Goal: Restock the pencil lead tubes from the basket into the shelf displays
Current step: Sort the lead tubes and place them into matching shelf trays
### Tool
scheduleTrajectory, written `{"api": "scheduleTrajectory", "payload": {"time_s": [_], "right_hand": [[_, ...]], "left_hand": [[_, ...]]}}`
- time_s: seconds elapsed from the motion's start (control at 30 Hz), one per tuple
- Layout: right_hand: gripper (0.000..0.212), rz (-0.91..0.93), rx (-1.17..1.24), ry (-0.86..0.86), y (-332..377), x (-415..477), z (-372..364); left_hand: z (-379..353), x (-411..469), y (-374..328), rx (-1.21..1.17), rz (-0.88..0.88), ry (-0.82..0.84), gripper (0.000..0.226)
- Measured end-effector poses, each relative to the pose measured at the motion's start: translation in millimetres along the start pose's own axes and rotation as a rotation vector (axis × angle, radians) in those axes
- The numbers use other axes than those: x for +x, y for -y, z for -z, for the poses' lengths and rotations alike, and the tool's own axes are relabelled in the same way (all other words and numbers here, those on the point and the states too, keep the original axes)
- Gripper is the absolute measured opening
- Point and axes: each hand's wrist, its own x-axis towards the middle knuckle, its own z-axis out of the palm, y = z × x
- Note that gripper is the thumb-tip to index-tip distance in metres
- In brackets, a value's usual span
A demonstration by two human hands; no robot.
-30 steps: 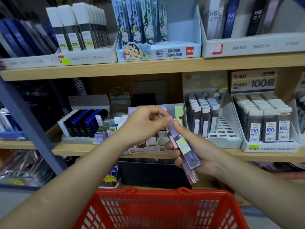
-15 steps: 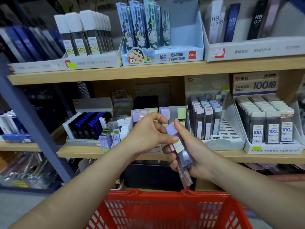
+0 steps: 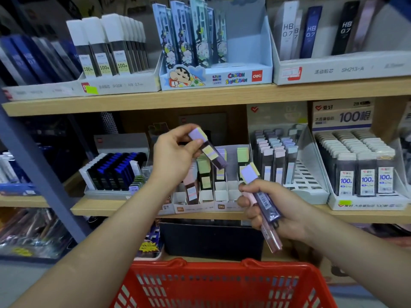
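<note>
"CRAYON SHINCHAN" and "deli" on blue display box (image 3: 244, 71)

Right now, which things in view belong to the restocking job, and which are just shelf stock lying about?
In the job:
left hand pinching a purple-capped tube; right hand gripping a tube bundle; slotted display; red basket.

Lying about:
cartoon box; 100-count lead display; blue-capped tubes; HB 0.7 box.

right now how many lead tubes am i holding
3 that show: one purple-capped tube in the left hand, plus a barcoded purple tube and a pink tube in the right hand. More may be hidden in that bundle.
</note>
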Motion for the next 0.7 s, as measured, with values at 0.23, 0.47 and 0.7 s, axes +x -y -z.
{"api": "scheduleTrajectory", "payload": {"time_s": [0.23, 0.47, 0.7], "right_hand": [[0.024, 0.051, 0.055, 0.02, 4.9, -0.9, 7.9], [0.043, 0.074, 0.057, 0.013, 3.8, 3.2, 12.4], [0.04, 0.081, 0.065, 0.03, 4.1, 4.6, 9.8]], "left_hand": [[-24.0, 0.6, 22.2, 0.489, -0.188, 0.101, 0.025], [-30.2, 14.5, 21.1, 0.867, -0.388, 0.175, 0.029], [-34.7, 20.3, 31.5, 0.997, -0.365, 0.278, 0.029]]}}
